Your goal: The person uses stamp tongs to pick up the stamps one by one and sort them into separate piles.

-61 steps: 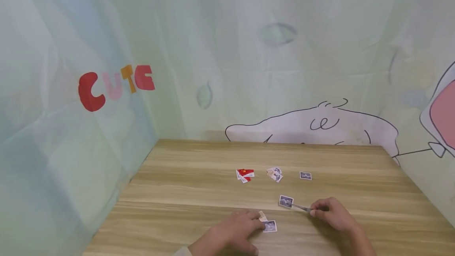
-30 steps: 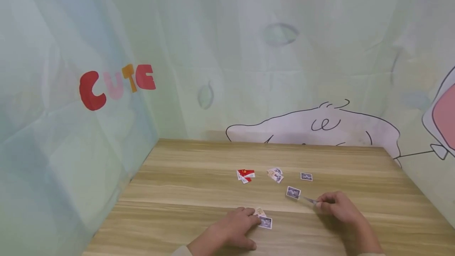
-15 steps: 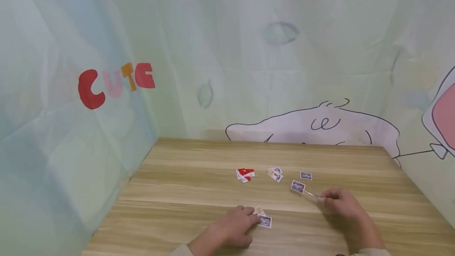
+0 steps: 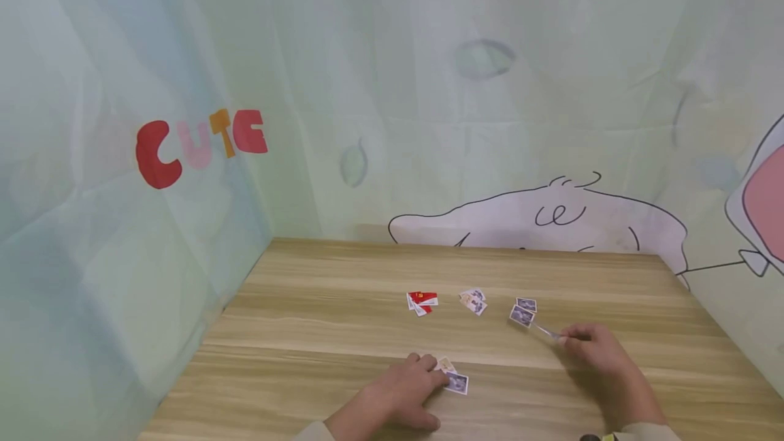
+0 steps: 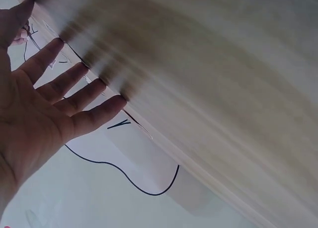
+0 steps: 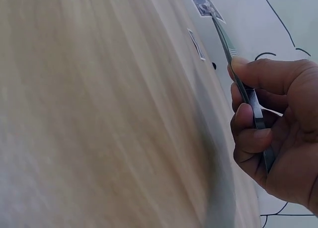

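On the wood-grain tabletop (image 4: pixel 318 332), the left hand (image 4: pixel 407 390) rested straight fingers by the near cards (image 4: pixel 456 383), perhaps steadying them, while the right hand (image 4: pixel 597 348) pinched tweezers (image 4: pixel 547 331) holding a grey picture card (image 4: pixel 522 316) by its edge, perhaps sparing its face, raised beside a lookalike (image 4: pixel 528 303)

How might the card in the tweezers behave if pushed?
The card looks thin, so probably light. Gripped near one edge by the tweezers, it shows no obvious sag: perhaps stiff. Being flat, it'd probably slide, not roll.
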Tool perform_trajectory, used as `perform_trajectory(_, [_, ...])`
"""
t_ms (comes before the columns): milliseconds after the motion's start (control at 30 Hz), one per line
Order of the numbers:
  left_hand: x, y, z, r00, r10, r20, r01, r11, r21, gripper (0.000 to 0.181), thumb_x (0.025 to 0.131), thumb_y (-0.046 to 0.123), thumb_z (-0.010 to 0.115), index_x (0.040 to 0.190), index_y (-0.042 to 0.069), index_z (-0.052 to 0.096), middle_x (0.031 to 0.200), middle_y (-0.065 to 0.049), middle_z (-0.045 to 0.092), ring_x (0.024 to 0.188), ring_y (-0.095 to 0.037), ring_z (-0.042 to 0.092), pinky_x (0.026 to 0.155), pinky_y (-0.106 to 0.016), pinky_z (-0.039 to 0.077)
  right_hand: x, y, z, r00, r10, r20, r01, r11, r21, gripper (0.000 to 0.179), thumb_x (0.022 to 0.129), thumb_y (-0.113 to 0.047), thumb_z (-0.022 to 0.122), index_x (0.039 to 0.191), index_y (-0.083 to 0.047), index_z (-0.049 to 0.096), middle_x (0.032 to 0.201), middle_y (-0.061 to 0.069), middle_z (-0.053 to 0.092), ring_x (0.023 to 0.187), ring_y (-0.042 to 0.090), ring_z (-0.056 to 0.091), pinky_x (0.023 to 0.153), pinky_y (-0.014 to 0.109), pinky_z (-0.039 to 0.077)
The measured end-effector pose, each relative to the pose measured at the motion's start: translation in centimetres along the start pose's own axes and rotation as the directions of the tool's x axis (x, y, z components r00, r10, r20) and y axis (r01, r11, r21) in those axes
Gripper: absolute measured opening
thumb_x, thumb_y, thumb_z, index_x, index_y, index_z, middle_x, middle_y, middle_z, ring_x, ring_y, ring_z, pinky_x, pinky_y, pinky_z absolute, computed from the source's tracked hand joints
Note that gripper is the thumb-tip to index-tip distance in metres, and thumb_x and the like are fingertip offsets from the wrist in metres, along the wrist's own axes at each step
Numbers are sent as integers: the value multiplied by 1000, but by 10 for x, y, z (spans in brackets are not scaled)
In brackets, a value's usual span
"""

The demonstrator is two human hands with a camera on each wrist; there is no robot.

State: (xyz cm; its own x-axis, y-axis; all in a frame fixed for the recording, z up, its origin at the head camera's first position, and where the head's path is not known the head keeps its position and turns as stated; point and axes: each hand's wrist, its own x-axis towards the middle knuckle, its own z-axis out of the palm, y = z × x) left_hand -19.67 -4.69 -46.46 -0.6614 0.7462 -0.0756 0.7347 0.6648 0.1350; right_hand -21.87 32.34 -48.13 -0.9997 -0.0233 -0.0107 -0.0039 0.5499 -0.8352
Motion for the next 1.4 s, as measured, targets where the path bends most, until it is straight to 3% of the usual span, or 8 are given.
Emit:
perform_trajectory(333, [3,-2,4,1000,2,18,-2,1000,7,64,65,49,75,123,28,57,111,8,49,92,-10,44,72,-27,43,3,3,-13,1000,-2,-9,1,995,-102,25,86,-10,61,100,9,63,93,15,63,82,21,53,71,34,43])
perform_trajectory(533, [1,-1,1,1000,0,24,0,1000,5,66,66,50,75,124,28,56,112,7,50,92,-9,44,74,-27,43,6,10,-16,1000,-27,-10,26,992,-127,22,85,-8,61,97,10,63,86,12,63,76,19,52,66,31,42])
perform_trajectory(733, [1,-1,-1,1000,14,10,-14,1000,19,64,66,49,75,124,27,57,108,8,49,89,-8,43,71,-25,42,7,14,-20,1000,2,-11,-3,994,-110,23,85,-7,61,96,12,62,77,7,59,68,18,48,59,29,41])
perform_trajectory(1000, [0,-2,0,1000,6,21,-6,1000,12,64,66,50,75,123,28,57,107,9,48,88,-8,42,70,-25,42,18,15,-25,998,68,15,-66,991,-117,27,87,-10,60,101,14,59,80,6,58,72,20,51,63,33,43])
perform_trajectory(1400, [1,-2,0,999,-4,36,3,1000,13,66,66,51,75,125,28,56,108,8,49,89,-8,43,71,-25,43,25,16,-22,999,32,-2,-32,992,-123,22,85,-5,59,94,16,60,70,4,56,63,19,48,55,30,42])
